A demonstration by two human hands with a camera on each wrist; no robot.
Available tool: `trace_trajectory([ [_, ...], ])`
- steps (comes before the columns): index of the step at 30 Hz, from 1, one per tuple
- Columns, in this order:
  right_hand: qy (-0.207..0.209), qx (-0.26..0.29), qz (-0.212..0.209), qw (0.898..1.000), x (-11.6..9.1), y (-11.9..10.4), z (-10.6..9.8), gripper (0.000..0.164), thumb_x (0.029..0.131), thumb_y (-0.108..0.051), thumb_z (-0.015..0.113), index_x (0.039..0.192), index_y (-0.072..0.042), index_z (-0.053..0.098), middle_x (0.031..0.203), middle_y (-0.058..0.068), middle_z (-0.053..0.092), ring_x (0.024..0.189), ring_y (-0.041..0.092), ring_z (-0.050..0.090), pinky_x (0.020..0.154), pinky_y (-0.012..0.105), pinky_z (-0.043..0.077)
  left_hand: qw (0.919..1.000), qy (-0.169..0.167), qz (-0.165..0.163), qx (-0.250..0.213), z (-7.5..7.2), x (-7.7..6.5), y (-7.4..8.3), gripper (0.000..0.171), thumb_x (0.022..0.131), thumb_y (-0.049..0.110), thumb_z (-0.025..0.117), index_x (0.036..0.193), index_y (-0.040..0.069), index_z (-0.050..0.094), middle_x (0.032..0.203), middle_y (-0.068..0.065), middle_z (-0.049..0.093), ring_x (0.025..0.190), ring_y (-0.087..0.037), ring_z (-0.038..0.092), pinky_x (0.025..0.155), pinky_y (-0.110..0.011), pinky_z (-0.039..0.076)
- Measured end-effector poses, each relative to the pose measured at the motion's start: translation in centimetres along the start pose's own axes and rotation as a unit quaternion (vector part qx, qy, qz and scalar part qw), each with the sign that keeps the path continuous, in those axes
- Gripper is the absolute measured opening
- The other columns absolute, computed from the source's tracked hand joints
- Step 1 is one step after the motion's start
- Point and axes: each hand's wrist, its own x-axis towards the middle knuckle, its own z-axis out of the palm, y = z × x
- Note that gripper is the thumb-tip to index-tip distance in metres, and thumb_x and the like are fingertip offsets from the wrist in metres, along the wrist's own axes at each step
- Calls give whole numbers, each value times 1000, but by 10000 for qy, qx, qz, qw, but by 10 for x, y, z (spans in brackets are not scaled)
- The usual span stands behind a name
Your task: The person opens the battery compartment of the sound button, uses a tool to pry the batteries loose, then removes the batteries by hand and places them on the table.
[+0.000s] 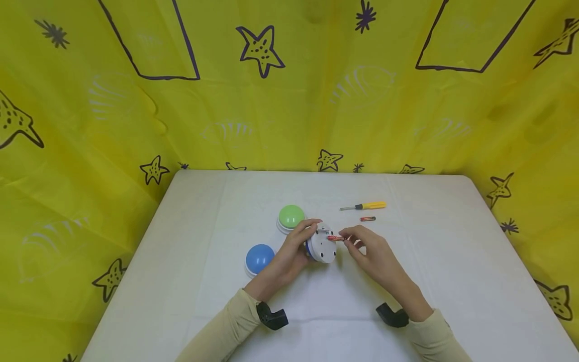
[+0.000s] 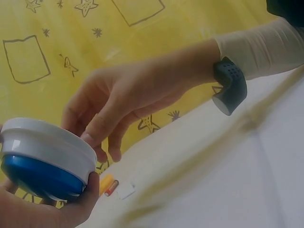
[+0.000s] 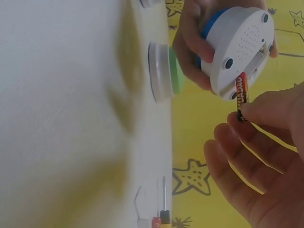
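My left hand (image 1: 289, 254) grips a round white button device with a blue dome (image 2: 45, 178), its base turned up towards the right. In the right wrist view the device's white underside (image 3: 232, 50) shows speaker holes, dark round feet and an uncovered battery compartment (image 3: 258, 61). Between thumb and fingertips my right hand (image 1: 375, 254) pinches a red and black battery (image 3: 242, 90). The battery's far end is right at the edge of the compartment. The other fingers of that hand are spread loosely below it, seen from its wrist.
Behind the left hand stands a green-domed button (image 1: 291, 216); a second blue-domed button (image 1: 260, 258) is to its left. Another battery (image 1: 368, 218) lies beneath a yellow-handled screwdriver (image 1: 373, 205) at the back right. A small white piece (image 2: 127, 191) lies near them. Yellow curtain (image 1: 289, 100) surrounds the table.
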Motion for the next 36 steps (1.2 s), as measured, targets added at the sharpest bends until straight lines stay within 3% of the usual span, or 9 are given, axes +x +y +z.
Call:
trace_trajectory([
  [8, -117, -93, 139, 9998, -3, 10, 0, 29, 88, 8, 76, 111, -11, 72, 104, -1, 72, 86, 9, 63, 71, 29, 60, 9999, -136, 30, 81, 3, 2, 0, 42, 108, 34, 48, 145, 14, 50, 150, -10, 46, 129, -23, 52, 99, -40, 47],
  [18, 152, -304, 1122, 9931, -8, 38, -21, 28, 89, 8, 73, 108, -12, 70, 110, 4, 74, 90, 16, 64, 77, 25, 52, 9994, -205, 7, 263, 5, 1, 0, 46, 108, 34, 48, 147, 9, 50, 155, -11, 45, 141, -27, 46, 110, -48, 43],
  [25, 55, -476, 2011, 9784, -10, 59, -40, 21, 93, 3, 68, 112, -7, 70, 110, 12, 74, 91, 26, 68, 74, 27, 48, 9996, -223, -133, 140, 3, 0, -2, 58, 111, 41, 42, 153, 1, 38, 157, -19, 41, 149, -34, 42, 124, -57, 32],
  [31, -325, -509, 2860, 9563, -9, 69, -50, 20, 95, -5, 65, 114, -4, 71, 113, 19, 73, 97, 36, 69, 71, 29, 46, 9994, -271, -108, -186, 3, -2, -2, 64, 113, 41, 38, 161, 1, 26, 166, -24, 32, 156, -43, 29, 124, -62, 30],
  [36, -586, -660, 3278, 9406, -9, 76, -51, 24, 95, -7, 60, 116, -1, 70, 113, 23, 73, 94, 37, 68, 68, 29, 44, 9991, -264, -86, -312, 3, -4, -2, 61, 114, 35, 38, 163, 2, 25, 167, -25, 30, 156, -46, 29, 122, -63, 32],
])
